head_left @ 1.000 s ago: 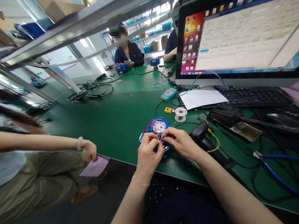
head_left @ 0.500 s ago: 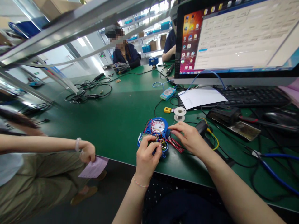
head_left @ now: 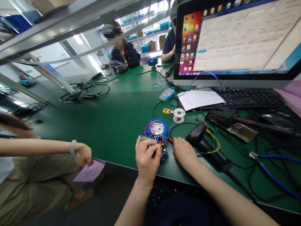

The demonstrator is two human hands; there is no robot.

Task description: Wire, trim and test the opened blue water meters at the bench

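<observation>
A blue round-cased device lies open near the front edge of the green table, with a clear round window and thin red, yellow and black wires. Over its lower part, my left hand is closed in a pinch at the wires beside a small round compartment. Just right of the device, my right hand rests palm down on the table. Its fingers are curled over a red-handled tool; only a red end sticks out, and the rest is hidden under the hand.
Beyond the device are a solder wire spool, a yellow connector and a light-blue box. A black handheld scanner, blue-handled pliers, keyboard and monitor are rightward. A co-worker's hand holds pink paper at left.
My right hand has moved from the device's right rim down onto the red-handled tool, covering most of it. My left hand stays pinched at the wires. The view has shifted slightly.
</observation>
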